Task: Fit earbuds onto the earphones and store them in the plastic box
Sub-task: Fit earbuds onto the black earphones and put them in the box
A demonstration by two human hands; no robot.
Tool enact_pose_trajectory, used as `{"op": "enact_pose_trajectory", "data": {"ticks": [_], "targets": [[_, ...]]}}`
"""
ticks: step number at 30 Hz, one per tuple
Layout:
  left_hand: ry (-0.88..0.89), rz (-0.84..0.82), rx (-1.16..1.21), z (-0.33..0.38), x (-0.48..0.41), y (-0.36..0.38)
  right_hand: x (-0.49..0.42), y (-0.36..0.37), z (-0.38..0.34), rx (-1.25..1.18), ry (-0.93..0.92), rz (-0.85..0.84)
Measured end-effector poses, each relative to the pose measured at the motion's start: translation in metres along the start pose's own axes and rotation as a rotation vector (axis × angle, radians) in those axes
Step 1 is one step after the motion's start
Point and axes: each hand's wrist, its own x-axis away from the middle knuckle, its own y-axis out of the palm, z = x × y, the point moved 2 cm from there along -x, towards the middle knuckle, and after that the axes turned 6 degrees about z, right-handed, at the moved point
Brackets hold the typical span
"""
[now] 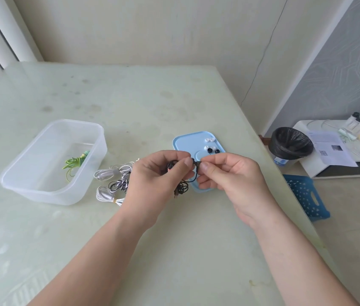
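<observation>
Nearest the camera, both forearms reach out over the pale green bench [174, 250] and meet above its middle, raised off the surface so the fingers can work at close range. The left hand [159, 175] is closed around the bundled black earphones [180, 185], whose coiled cable hangs below the palm; bunching the cable this way seems meant to keep it from swinging while one bud is steadied between thumb and forefinger. The right hand [225, 175] pinches at the same bud from the other side, thumb and forefinger pressed together on a small dark piece, probably an earbud tip being pushed on, though it is too small to tell how far it is seated. Just behind the hands lies the blue lid [185, 144], turned up as a shallow tray so the loose earbuds [211, 148] cannot roll off; white ones sit toward its far end, dark ones nearer. Left of the hands, the white and striped earphones [114, 176] lie in coils on the bench, within easy reach, apparently waiting their turn. Farther left stands the plastic box [48, 186], open, with a green earphone set [75, 162] already inside, which suggests one set is done. Beyond the bench's right edge a black-lined bin [291, 143] stands on the floor.
</observation>
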Motion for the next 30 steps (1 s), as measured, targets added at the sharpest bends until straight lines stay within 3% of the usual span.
{"op": "enact_pose_trajectory", "data": {"ticks": [11, 20, 25, 30], "targets": [[0.023, 0.005, -0.079, -0.004, 0.005, 0.002, 0.004, 0.004, -0.002, 0.116, -0.054, -0.059], [-0.007, 0.003, -0.035, -0.007, 0.004, 0.005, 0.003, 0.002, -0.011, 0.144, -0.081, 0.029], [-0.071, 0.010, 0.079, -0.010, 0.001, 0.001, -0.050, -0.033, -0.025, 0.511, -0.178, 0.280], [-0.087, 0.009, 0.112, -0.012, 0.002, 0.002, -0.081, -0.033, -0.014, 0.812, -0.145, 0.188]]}}
